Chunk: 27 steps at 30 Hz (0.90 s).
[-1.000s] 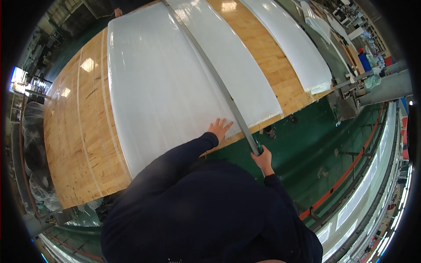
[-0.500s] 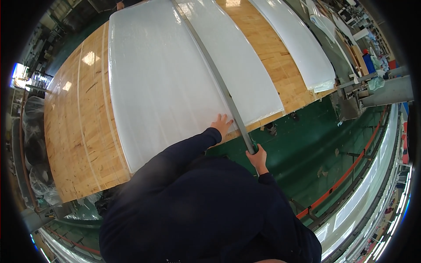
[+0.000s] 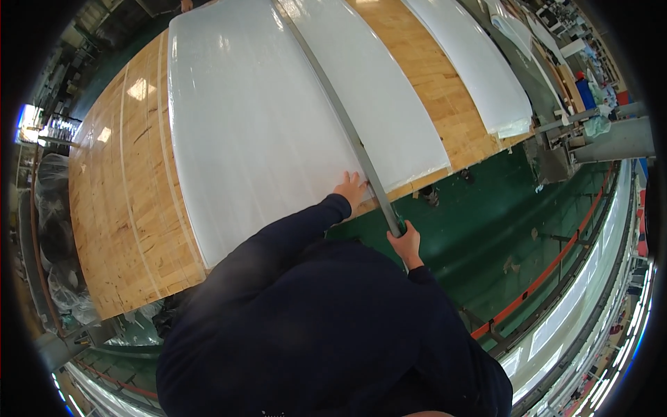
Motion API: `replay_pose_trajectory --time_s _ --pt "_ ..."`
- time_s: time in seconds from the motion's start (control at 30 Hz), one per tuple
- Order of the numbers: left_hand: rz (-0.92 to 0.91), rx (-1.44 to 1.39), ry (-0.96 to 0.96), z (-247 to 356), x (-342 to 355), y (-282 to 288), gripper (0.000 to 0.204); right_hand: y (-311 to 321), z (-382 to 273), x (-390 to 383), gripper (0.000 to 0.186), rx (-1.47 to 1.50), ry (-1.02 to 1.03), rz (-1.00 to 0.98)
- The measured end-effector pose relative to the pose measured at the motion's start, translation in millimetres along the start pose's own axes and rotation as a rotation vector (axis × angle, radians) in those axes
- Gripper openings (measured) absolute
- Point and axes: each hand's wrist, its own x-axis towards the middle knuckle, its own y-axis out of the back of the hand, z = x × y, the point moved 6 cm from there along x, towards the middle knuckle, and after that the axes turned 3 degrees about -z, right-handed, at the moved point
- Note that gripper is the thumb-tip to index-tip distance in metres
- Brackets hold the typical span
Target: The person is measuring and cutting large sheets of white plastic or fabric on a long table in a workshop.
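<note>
A long grey metal bar (image 3: 338, 108) lies lengthwise over a large stack of white, glossy sheeting (image 3: 243, 125), and its near end juts past the table edge. My left hand (image 3: 351, 189) rests on the sheeting just left of the bar, fingers spread. At the bar's near end my right hand (image 3: 405, 244) is closed round a small green tool (image 3: 401, 225). My fingers cover most of that tool, so its exact kind is hidden.
The sheeting lies on a wooden table (image 3: 118, 201). Another white stack (image 3: 479, 76) lies at the right. A person's hand (image 3: 186, 5) shows at the far edge. Behind me on the right runs an orange rail (image 3: 531, 292) above green floor (image 3: 479, 222). Plastic-wrapped rolls (image 3: 55, 208) stand left.
The view has shifted slightly. Both hands keep nearly the same places beside the bar, and my right hand still grips the green tool.
</note>
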Motion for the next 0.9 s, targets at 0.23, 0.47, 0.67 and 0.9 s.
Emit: replay_pose_trajectory --time_s 0.23,0.47,0.67,0.9 --pt "-0.02 0.004 0.01 5 -9 8 0.072 -2 3 0 0.057 -0.047 0.027 0.004" --pt "-0.049 0.015 0.001 -1 -1 0 0.069 -4 4 -1 0.051 -0.021 0.035 -0.001" --pt "0.01 0.018 -0.011 -3 -2 -3 0.065 -1 -4 -2 0.045 -0.031 0.098 0.049" --pt "0.046 -0.025 -0.036 -4 0 -2 0.061 -4 -1 -2 0.043 -0.022 0.092 0.024"
